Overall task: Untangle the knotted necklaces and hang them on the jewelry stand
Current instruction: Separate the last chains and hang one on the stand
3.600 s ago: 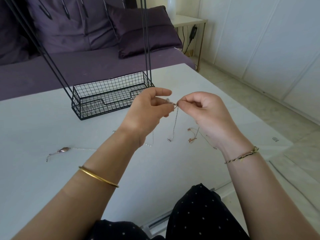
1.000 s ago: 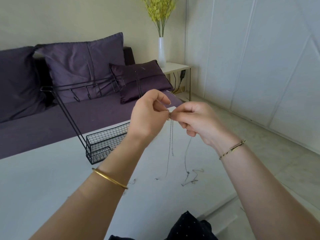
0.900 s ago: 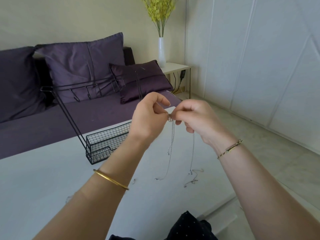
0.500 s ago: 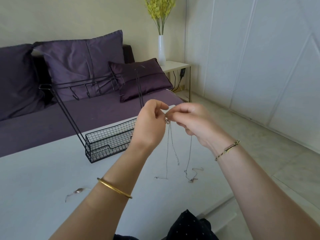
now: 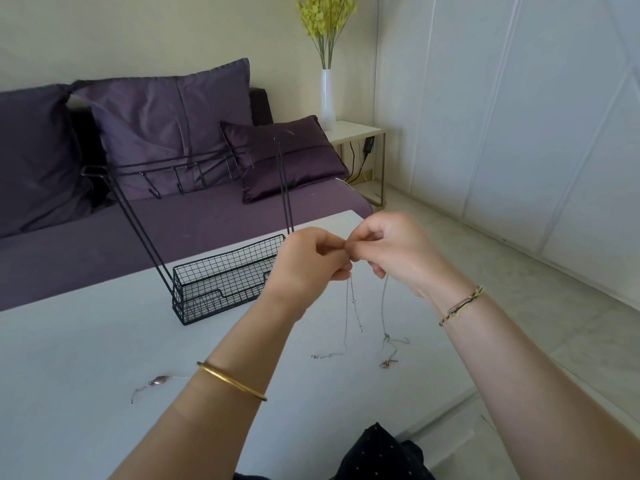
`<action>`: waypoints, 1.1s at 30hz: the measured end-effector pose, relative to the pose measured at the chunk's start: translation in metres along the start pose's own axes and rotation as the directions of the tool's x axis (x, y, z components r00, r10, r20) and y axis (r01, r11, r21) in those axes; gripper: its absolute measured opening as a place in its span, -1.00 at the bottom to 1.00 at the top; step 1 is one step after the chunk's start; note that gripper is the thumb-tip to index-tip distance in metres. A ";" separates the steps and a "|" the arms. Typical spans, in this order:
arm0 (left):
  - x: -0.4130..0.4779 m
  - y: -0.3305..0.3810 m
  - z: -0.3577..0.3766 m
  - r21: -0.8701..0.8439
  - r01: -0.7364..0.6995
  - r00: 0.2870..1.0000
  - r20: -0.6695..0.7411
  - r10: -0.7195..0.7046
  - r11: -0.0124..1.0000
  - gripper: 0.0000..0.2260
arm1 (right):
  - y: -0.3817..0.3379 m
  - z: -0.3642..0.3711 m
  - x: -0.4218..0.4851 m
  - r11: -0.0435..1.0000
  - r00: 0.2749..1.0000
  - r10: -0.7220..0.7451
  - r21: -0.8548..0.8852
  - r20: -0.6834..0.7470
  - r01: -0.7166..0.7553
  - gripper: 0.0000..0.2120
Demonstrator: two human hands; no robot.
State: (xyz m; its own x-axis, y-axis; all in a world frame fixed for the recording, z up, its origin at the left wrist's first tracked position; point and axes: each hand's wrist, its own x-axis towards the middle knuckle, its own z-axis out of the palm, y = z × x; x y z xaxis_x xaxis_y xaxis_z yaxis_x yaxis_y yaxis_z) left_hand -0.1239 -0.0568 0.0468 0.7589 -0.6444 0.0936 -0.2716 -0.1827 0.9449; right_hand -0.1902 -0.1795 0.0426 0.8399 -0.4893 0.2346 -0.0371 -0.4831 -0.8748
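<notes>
The left hand (image 5: 308, 263) and right hand (image 5: 391, 251) met fingertip to fingertip above the white table (image 5: 86, 341), both pinched closed on the knotted necklaces (image 5: 351, 306). Thin chain strands hung from the pinch, and their lower ends lay on the table surface. A separate necklace (image 5: 157, 381) lay flat on the table near the left forearm. The black wire jewelry stand (image 5: 221, 278) stood on the table behind the left hand, its hooks bare.

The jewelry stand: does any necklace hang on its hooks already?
No, the hooks of the jewelry stand are bare; both hands pinch the chains above the table.
</notes>
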 end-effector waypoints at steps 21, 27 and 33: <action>0.009 -0.011 -0.011 -0.022 0.148 0.987 0.061 -0.147 0.989 -0.84 | 0.008 0.003 -0.004 0.996 0.995 -0.085 -0.022 0.060 0.087 -0.80; 0.012 -0.010 -0.007 -0.368 0.311 0.948 0.058 -0.312 0.876 -0.82 | 0.005 0.008 -0.008 0.996 0.994 -0.062 -0.057 0.092 0.068 -0.84; 0.012 -0.015 -0.008 -0.002 0.067 0.998 -0.016 -0.067 0.998 -0.87 | 0.004 0.008 -0.006 0.991 0.995 -0.036 -0.127 0.091 0.047 -0.96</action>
State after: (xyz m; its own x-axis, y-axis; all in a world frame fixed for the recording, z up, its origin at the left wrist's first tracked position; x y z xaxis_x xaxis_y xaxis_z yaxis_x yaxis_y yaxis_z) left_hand -0.1058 -0.0558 0.0364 0.7850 -0.6186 0.0349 -0.2187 -0.2239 0.9498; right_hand -0.1912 -0.1722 0.0344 0.8866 -0.4035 0.2260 -0.0659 -0.5940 -0.8018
